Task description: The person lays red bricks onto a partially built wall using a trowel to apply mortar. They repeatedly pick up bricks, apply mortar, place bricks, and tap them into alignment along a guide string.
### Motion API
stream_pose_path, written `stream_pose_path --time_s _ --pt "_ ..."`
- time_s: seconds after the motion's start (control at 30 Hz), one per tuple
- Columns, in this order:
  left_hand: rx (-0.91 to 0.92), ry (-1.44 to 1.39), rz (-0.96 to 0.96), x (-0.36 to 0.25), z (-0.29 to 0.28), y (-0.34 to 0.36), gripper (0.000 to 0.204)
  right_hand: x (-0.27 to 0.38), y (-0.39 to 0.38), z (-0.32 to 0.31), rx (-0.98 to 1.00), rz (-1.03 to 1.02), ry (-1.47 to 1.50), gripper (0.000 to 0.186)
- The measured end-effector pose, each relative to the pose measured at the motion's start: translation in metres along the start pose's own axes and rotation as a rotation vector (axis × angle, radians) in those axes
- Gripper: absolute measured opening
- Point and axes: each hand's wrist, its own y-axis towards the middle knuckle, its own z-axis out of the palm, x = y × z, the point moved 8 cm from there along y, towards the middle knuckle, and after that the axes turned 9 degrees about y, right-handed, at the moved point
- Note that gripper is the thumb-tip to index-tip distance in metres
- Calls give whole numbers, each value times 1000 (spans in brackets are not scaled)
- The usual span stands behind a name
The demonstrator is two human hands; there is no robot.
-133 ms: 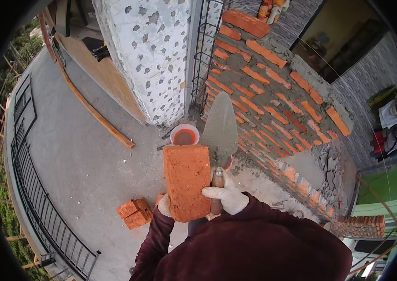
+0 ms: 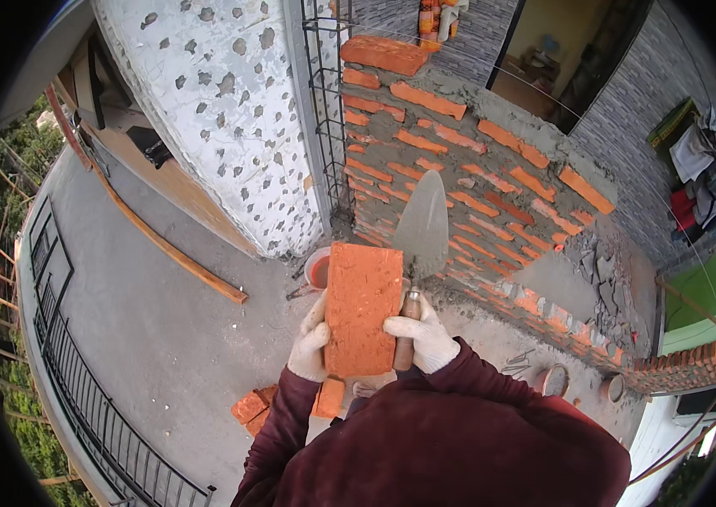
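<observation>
- I am seeing the left hand (image 2: 311,342), white-gloved, closing its fingers around the left edge of a red clay brick (image 2: 364,308).
- I am watching the right hand (image 2: 426,336), also gloved, curling around the handle of a pointed bricklaying trowel (image 2: 422,224), while its thumb is pressing at the brick's right edge.
- The brick is being held up between both hands, its long side running up my view, above the grey floor (image 2: 138,313).
- The trowel's blade is pointing away from the body, overlapping the mortared brick wall (image 2: 428,100) in my view.
- Loose bricks (image 2: 250,407) are lying beside the left maroon sleeve (image 2: 278,427).
- A bucket (image 2: 317,270) is standing partly hidden behind the brick.
- A rebar cage (image 2: 324,93) is rising between the wall and a pitted white column (image 2: 206,101).
</observation>
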Motion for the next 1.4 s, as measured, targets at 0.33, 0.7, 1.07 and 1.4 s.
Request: stream_pose_path --time_s 0.33,0.7,1.07,1.4 --pt "208 1592 6 -5 130 183 105 118 14 -102 -449 -606 -477 37" --pt "645 1793 306 -21 201 374 138 212 55 -82 -169 -694 195 32" --pt "1000 2023 710 -17 242 524 119 206 5 -98 -607 -1140 84 29" --pt "1086 2059 578 -5 240 560 120 193 7 -96 -784 -1193 50 30"
